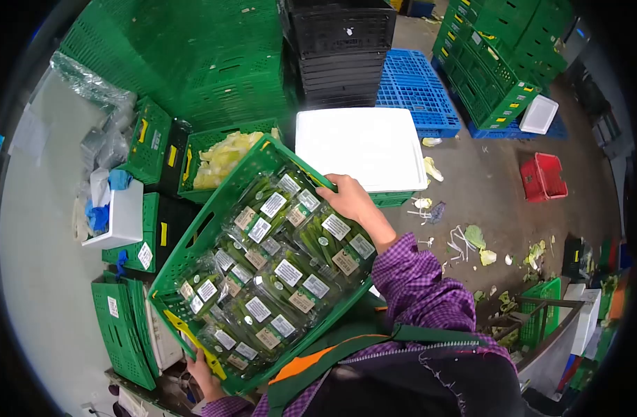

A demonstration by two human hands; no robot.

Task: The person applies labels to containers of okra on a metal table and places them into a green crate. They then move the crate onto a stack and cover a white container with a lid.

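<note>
The person is carrying a green crate (193, 250) of labelled vegetable packs (277, 267), left hand (206, 372) and right hand (350, 198) gripping opposite rims, balancing its load.

ahead: white foam lid (360, 146) lies flat with open air above it | left: crate of cut leaves (218, 156) and stacked green crates (186, 55) wall that side | behind lid: black crate stack (343, 48) blocks | right: concrete floor (492, 174) open, leaf scraps (475, 240), red basket (544, 177) | lower left: likely folded crates (120, 326), crowded
</note>
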